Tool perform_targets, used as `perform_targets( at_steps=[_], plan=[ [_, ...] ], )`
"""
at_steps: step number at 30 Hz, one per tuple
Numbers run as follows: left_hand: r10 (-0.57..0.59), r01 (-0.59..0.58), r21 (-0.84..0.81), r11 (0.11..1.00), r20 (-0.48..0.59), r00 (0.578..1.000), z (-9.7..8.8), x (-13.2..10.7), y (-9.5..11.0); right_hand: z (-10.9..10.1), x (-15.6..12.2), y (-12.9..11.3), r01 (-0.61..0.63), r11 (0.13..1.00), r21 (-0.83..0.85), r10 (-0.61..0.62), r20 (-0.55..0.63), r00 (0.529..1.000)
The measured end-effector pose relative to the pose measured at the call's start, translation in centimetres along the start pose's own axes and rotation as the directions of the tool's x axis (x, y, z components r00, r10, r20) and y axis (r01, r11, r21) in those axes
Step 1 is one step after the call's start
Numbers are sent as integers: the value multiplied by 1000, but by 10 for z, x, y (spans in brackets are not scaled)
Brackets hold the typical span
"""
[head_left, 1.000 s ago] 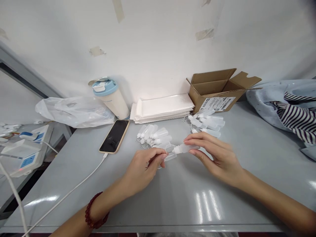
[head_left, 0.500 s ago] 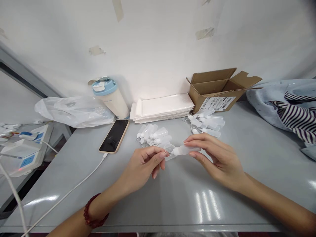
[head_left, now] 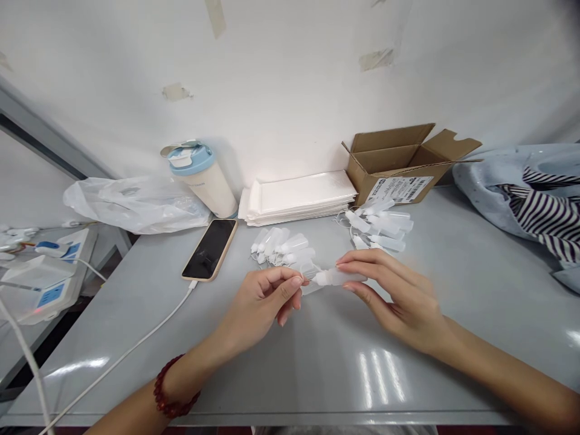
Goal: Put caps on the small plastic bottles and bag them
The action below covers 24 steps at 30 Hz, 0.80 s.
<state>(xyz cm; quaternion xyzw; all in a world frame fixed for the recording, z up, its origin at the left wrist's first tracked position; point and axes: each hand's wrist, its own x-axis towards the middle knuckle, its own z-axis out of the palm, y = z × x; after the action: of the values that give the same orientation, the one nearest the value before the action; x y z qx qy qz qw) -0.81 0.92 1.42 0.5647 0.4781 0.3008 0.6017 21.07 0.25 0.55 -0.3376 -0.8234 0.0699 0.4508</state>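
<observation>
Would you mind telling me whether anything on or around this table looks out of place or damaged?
Nothing looks spilled or broken on the grey table. The oddest sight is the scraps of beige tape left on the white wall, which hold nothing up.

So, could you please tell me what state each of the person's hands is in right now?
Left hand: closed, pinching the end of the small translucent plastic bottle.
Right hand: closed, thumb and fingers holding that same bottle.
</observation>
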Motion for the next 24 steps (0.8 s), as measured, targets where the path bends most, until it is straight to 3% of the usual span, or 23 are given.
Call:
perform_targets(
  at_steps=[12, 24],
  plan=[
    [9, -9, 5, 1000, -37, 999, 0, 0, -1, 15, -14, 0, 110, 993, -48, -111, -24, 994],
    [53, -54, 28, 998, 26, 998, 0, -2, -1, 5, -9, 3, 168, 985, -23, -167, 60, 984]
  ],
)
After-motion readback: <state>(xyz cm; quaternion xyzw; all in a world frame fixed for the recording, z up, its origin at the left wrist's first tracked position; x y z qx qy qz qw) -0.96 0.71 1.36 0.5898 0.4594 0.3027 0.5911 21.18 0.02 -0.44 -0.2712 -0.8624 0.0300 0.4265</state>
